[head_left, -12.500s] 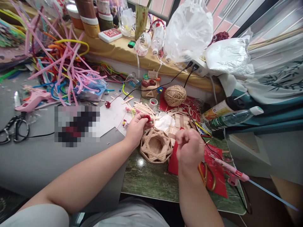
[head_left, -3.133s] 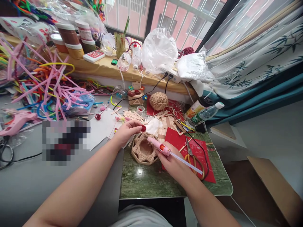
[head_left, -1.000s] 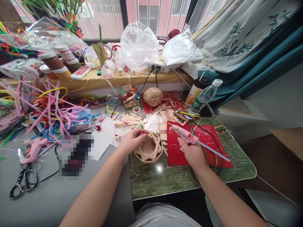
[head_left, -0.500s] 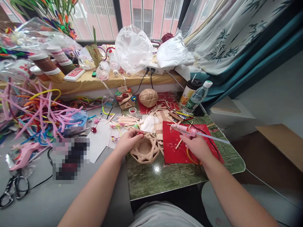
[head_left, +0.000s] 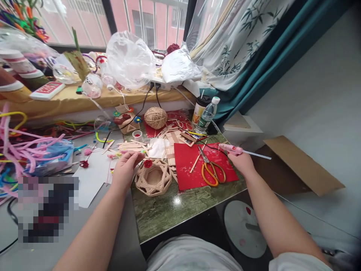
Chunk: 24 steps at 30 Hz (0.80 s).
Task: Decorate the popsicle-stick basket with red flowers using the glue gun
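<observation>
On the green table's near left part sits a twine-wrapped craft-stick basket (head_left: pixel 153 184) with an open middle. A small red flower (head_left: pixel 147 164) rests on its rim at the back left. My left hand (head_left: pixel 126 164) is beside the flower, apart from it, thumb and fingers pinched together; whatever they may hold is too small to make out. My right hand (head_left: pixel 243 162) grips a pink hot glue gun (head_left: pixel 231 149) above the table's right edge. A pale glue stick (head_left: pixel 258 155) juts from its back end. Scissors with orange handles (head_left: pixel 210 171) lie partly open on a red sheet (head_left: pixel 186 175).
Behind the basket are loose craft sticks (head_left: pixel 170 152), a twine ball (head_left: pixel 155 117) and a small white cup (head_left: pixel 137 135). A water bottle (head_left: pixel 208 114) and a drink cup (head_left: pixel 199 109) stand at the back right. Pink pipe cleaners (head_left: pixel 31 146) heap at left.
My left hand has come off the red flower, leaving it on the basket's rim. My right hand has moved right with the glue gun, uncovering the scissors. The view has turned right.
</observation>
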### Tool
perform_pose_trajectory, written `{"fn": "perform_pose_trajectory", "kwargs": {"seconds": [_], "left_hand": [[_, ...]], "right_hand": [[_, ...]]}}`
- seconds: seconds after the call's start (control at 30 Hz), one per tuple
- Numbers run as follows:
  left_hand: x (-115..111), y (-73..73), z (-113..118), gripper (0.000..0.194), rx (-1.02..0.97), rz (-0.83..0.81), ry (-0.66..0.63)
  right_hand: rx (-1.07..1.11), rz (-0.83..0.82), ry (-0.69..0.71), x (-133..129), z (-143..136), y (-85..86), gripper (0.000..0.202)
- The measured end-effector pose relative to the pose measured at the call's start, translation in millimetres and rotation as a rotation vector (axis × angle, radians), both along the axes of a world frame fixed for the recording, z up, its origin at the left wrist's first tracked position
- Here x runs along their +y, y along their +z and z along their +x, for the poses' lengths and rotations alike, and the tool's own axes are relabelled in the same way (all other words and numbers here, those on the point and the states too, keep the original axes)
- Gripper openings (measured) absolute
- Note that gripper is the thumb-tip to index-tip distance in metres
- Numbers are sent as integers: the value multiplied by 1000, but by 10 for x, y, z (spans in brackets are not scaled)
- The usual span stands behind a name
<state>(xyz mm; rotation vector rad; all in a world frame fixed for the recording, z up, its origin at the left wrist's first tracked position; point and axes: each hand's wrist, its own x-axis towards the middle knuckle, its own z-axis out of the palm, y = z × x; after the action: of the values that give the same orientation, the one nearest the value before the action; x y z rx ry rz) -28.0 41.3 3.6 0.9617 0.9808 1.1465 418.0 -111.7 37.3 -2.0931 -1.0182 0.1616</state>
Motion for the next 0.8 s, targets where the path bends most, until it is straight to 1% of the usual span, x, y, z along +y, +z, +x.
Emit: {"fn": "perform_pose_trajectory", "kwargs": {"seconds": [0.1,0.27,0.33,0.4,0.47,0.63,0.7,0.8], "left_hand": [[-3,-20,19,33,28,-25,-1],[-11,-40,40,35,77,-47,-24],[-11,-44,40,36,101,-45,-42],[-11,-44,38,37,113,-47,-50],[-10,-43,37,36,113,-53,-50],[-7,-30,42,35,83,-54,-41],[-11,-14,46,34,78,-46,-43],[-20,19,41,35,66,-40,-50]], "right_hand": [[60,-19,20,29,42,-3,35],[97,-7,48,225,64,-8,37],[101,-11,55,255,79,-12,36],[100,-28,64,216,104,-31,35],[97,-60,82,114,136,-69,31],[81,-151,144,-171,183,-196,11],[80,-164,156,-212,171,-213,12],[86,-161,180,-213,146,-203,20]]}}
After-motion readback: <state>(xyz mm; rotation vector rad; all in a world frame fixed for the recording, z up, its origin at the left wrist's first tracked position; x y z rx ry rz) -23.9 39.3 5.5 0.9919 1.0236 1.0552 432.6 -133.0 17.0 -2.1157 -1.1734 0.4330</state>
